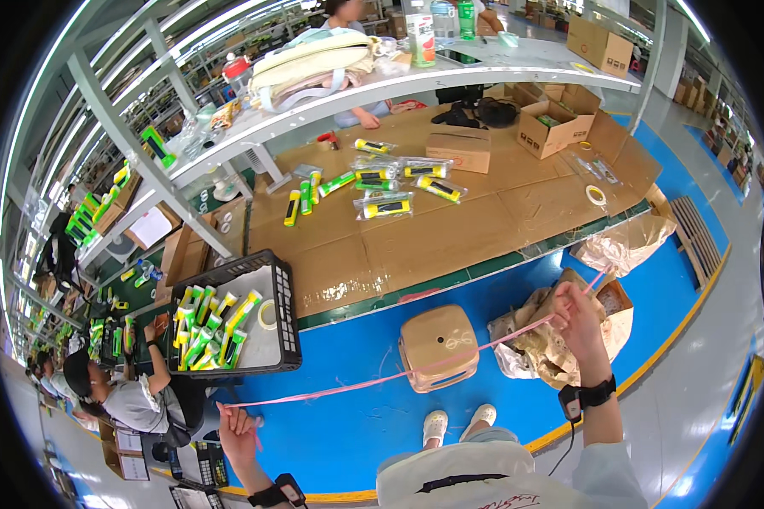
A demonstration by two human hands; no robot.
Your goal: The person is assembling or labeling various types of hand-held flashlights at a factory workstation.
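A long pink plastic strap (356, 386) is stretched between my two hands above the blue floor. My left hand (238, 424), low on the left, pinches one end, and a short tail hangs below it. On the right, my right hand (577, 314) is raised with its fingers closed round the strap, whose other end sticks out past the fingers. The strap passes in front of a tan plastic stool (439, 335). Below my right hand stands an open carton with crumpled brown paper (535, 343).
A cardboard-covered table (467, 229) bears several yellow-green packaged tubes (386, 206), tape rolls and open cartons (556, 125). A black crate (289, 314) of similar tubes stands at the left, near a seated co-worker (144, 399). Across the table, another person's hand (365, 117) rests.
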